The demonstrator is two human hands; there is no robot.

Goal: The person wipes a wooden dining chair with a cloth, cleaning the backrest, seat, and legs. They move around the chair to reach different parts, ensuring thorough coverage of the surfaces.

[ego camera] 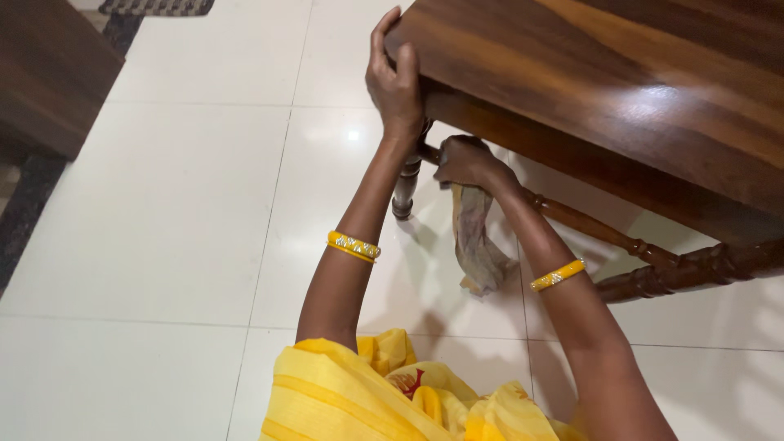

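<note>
My left hand (394,77) grips the near corner of a dark wooden table (637,73), fingers over its top edge. Just below the tabletop, my right hand (465,161) is closed on a greyish-brown cloth (476,245) and presses it against the turned wooden rail (600,229). The cloth's loose end hangs down toward the floor. Each wrist wears a yellow bangle. The turned table leg (404,192) stands between my two forearms.
White glossy floor tiles (180,204) spread to the left and below. Another dark wooden piece of furniture (45,73) sits at the upper left, with a patterned rug (155,6) at the top edge. Yellow fabric of my clothing (384,400) fills the bottom.
</note>
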